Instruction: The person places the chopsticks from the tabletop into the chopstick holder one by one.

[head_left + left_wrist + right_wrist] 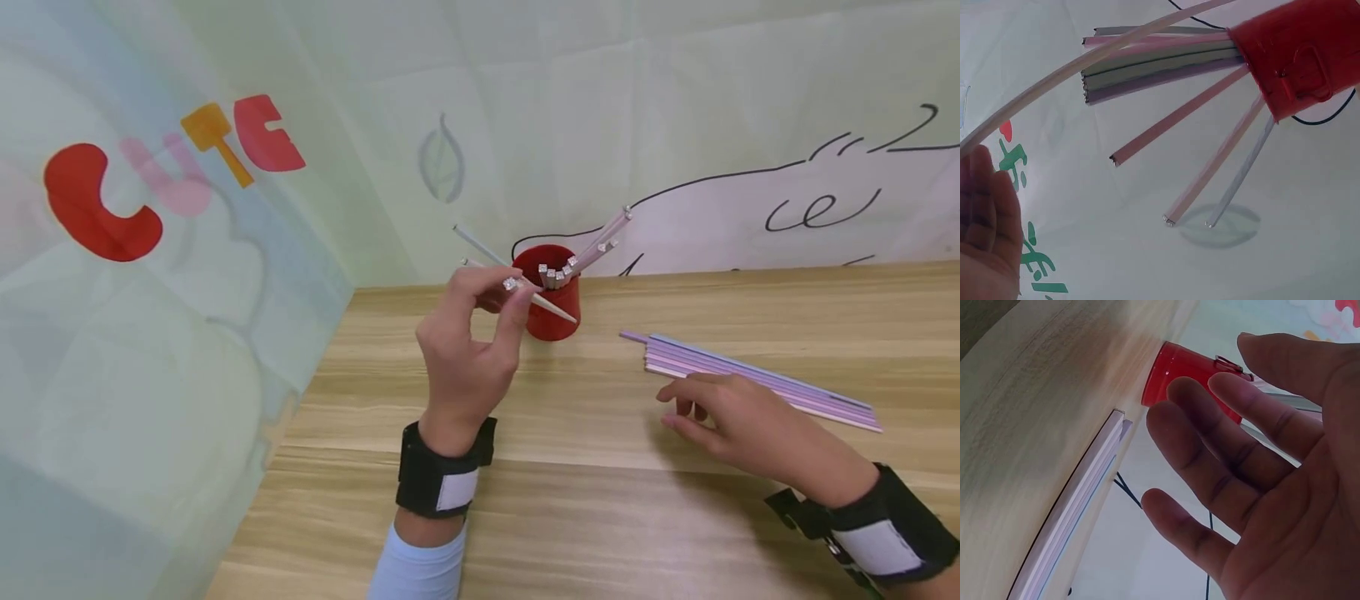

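Note:
My left hand [467, 354] pinches one pale chopstick [555, 309] between thumb and fingers. Its square, silvery end points toward me and its tapered tip crosses in front of a red bucket [542, 327]. Several pastel chopsticks [551, 277] stand in the bucket, silvery ends up, fanned to both sides. In the left wrist view, pink, grey-green and purple chopsticks [1160, 65] stick out past the bucket's rim. My right hand [738, 421] holds nothing, its fingers loosely bent, just in front of a row of pink, purple and blue chopsticks [757, 385] on the table.
The wood-grain table [585, 500] meets a printed cloth backdrop [540, 125] right behind the bucket. Another cloth side [187, 333] with coloured letters borders the table on the left. Each wrist wears a black strap [426, 475].

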A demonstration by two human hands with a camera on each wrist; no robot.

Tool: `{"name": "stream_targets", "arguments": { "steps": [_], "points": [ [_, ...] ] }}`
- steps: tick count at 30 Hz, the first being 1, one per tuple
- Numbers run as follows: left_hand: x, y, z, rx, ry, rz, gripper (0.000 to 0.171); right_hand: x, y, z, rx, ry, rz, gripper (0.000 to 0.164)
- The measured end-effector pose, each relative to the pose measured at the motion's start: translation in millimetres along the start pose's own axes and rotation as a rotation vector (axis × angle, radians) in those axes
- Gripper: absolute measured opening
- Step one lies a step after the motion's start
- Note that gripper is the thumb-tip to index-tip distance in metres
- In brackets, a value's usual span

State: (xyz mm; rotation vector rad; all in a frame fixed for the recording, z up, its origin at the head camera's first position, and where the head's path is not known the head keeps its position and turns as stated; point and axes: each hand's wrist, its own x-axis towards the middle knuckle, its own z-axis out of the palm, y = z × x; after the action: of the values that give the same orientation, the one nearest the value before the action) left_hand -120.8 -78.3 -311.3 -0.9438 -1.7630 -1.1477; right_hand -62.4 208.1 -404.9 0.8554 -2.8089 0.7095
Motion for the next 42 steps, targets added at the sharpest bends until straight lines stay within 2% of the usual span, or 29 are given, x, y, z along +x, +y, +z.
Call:
{"name": "stream_targets", "arguments": {
  "steps": [4, 8, 13, 20, 24, 30, 42],
  "points": [
    [3.1, -0.2, -5.4, 0.020, 0.070, 0.030, 0.024, 0.7, 0.8, 0.0, 0.005, -0.010, 0.007, 0.019],
    [4.8, -0.8, -8.3, 0.041, 0.108, 0.046, 0.027, 0.5, 1.3, 0.0, 0.008, -0.023, 0.027, 0.020],
    [4.5, -2.3, -12.0, 0.074, 0.160, 0.050, 0.028, 0.5, 0.7, 0.4, 0.010, -0.044, 0.047, 0.021],
    [5.3, -5.0, -15.0, 0.110, 0.282, 0.050, 0.028, 0.9, 0.4, 2.1, 0.003, -0.044, 0.038, 0.020],
    [5.9, -6.6, -14.2, 0.118, 0.320, 0.057, 0.028, 0.3, 1.1, 1.7, -0.004, -0.043, 0.046, 0.021],
    [5.2, -10.3, -13.0, 0.115, 0.318, 0.048, 0.028, 0.3, 2.0, 0.2, -0.009, -0.063, 0.071, 0.022],
    [1.9, -16.1, -12.2, 0.160, 0.206, -0.034, 0.027, -2.5, 3.8, 3.1, -0.016, -0.048, 0.057, 0.022]
  ]
}}
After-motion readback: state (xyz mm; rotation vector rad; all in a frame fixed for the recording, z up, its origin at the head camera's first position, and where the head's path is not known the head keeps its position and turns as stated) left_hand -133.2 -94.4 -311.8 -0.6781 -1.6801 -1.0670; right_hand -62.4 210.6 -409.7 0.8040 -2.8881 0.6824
